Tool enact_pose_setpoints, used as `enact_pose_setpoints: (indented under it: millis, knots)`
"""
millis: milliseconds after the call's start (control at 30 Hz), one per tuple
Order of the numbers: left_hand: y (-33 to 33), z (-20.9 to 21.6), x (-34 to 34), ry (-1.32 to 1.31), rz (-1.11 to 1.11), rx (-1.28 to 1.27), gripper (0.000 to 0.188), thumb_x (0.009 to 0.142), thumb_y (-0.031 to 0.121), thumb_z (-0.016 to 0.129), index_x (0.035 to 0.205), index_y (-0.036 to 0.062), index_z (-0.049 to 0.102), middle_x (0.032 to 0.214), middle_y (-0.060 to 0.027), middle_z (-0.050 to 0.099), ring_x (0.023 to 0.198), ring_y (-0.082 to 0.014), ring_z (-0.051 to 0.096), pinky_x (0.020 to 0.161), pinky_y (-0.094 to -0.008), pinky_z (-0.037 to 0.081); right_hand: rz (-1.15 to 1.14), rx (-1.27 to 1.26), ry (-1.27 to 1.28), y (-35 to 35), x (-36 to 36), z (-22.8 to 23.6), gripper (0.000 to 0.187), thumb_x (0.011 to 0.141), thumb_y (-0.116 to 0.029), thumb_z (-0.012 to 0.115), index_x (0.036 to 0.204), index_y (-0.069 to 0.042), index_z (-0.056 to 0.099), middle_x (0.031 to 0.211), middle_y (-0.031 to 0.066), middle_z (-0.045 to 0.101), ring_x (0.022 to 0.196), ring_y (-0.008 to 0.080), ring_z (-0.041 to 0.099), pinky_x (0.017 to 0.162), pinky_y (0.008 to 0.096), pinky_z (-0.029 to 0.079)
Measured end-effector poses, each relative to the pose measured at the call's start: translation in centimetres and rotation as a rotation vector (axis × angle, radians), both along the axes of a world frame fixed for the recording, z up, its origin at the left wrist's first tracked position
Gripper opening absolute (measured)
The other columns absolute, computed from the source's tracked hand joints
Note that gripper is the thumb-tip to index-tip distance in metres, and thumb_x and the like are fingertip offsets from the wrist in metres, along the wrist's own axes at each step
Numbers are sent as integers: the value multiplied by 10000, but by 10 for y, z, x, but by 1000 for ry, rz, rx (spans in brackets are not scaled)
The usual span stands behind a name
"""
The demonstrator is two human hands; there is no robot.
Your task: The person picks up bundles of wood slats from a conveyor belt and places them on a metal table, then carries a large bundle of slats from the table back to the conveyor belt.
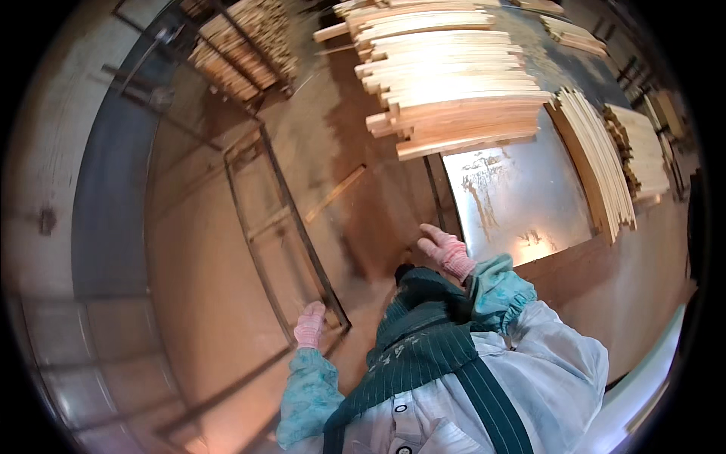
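Observation:
My right hand [445,250], in a pink knit glove, hangs beside the near left corner of a metal-topped table [529,197]. Its fingers are stretched and somewhat apart, with nothing seen in them. Lower on the left is my left hand [310,324], gloved alike, near the end of a dark metal frame [295,219] standing low over the floor. Blur hides how its fingers are bent, and I cannot tell whether it touches the frame. Many pale wooden strips [454,83] lie in rows at the table's far end, their ends jutting unevenly over the left edge.
More strips [594,166] line the table's right side, with another wood stack [643,151] beyond. A rack of stacked wood [246,49] stands at the far left. One loose strip [335,193] lies low beside the metal frame. Brown floor [197,303] stretches left.

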State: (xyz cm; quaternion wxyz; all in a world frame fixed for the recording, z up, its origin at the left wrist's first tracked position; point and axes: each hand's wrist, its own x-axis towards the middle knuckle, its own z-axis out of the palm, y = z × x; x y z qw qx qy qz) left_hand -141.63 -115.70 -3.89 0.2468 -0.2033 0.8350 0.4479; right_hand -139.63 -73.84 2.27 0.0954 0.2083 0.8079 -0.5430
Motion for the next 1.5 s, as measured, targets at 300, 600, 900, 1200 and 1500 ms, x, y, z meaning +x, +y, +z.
enact_pose_setpoints:
  millis: [300, 600, 900, 1200, 1500]
  knots:
    - [158, 9, -254, 41, -240, 438, 290, 898, 236, 668, 1131, 64, 647, 904, 4, 661, 712, -106, 599, 630, -239, 482, -760, -548, 284, 119, -126, -92, 466, 963, -181, 556, 1371, 6, 428, 893, 31, 577, 771, 134, 566, 711, 284, 516]
    - [322, 62, -453, -12, -425, 739, 522, 930, 325, 608, 1330, 9, 494, 1214, -138, 609, 1033, -230, 619, 876, -355, 513, -1094, 120, 343, 173, -210, -88, 544, 1004, -348, 395, 1414, 9, 372, 1424, 242, 418, 1222, 365, 499, 983, 365, 432]
    - [477, 8, -583, -280, -251, 835, 766, 876, 506, 618, 1466, 108, 335, 1479, -61, 373, 1325, -268, 370, 1093, -422, 322, -1115, 660, 148, 151, -255, -99, 434, 993, -120, 271, 1383, 38, 378, 1335, 228, 490, 1186, 315, 521, 988, 324, 453]
    - [528, 22, -592, -179, -358, 322, 936, 777, 685, 602, 1415, 33, 393, 1366, -129, 493, 1191, -283, 494, 997, -401, 392, -1361, 498, -262, 149, -270, -122, 546, 960, -140, 355, 1475, -73, 188, 1434, 132, 405, 830, 186, 572, 619, 304, 467]
    - [528, 17, -595, 286, -575, -16, 852, 886, 590, 538, 1293, -153, 448, 1289, -251, 555, 1200, -309, 531, 1000, -346, 398, -1734, -609, 908, 144, -283, -161, 580, 996, -237, 381, 1520, -133, 155, 1298, 80, 560, 875, 202, 672, 716, 291, 575]
